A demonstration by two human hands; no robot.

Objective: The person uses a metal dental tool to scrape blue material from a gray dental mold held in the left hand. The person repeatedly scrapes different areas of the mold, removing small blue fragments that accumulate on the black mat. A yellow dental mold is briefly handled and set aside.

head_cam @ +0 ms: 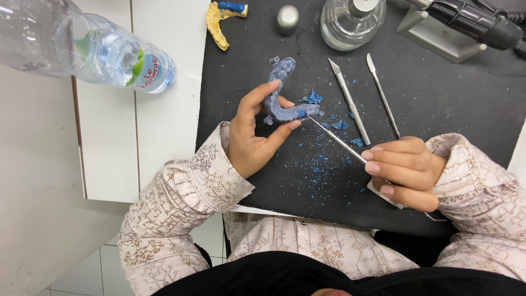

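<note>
Gripping item one: left hand (pixel 253 137), fingers curled closed around a grey-blue dental arch model (pixel 280 93), thumb and forefinger pinching its lower curve; the model is lifted just above the black mat (pixel 438 104), its far end pointing away from the person.

Item two: right hand (pixel 405 172), fingers bunched tight on a thin metal carving tool (pixel 337 140), held pen-fashion; the tool's tip touches the model's near edge beside a blue wax patch.

Item three: blue wax shavings (pixel 320 159), scattered on the mat between the two hands.

Item four: two spare metal instruments (pixel 350 101), lying side by side on the mat, well apart from either hand.

Item five: glass jar (pixel 350 22) and small metal cap (pixel 287 17), at the mat's far edge.

Item six: yellow dental cast (pixel 219 27), at the mat's far left corner.

Item seven: clear plastic water bottle (pixel 93 46), lying on the white counter (pixel 159 120), left of the mat.
</note>
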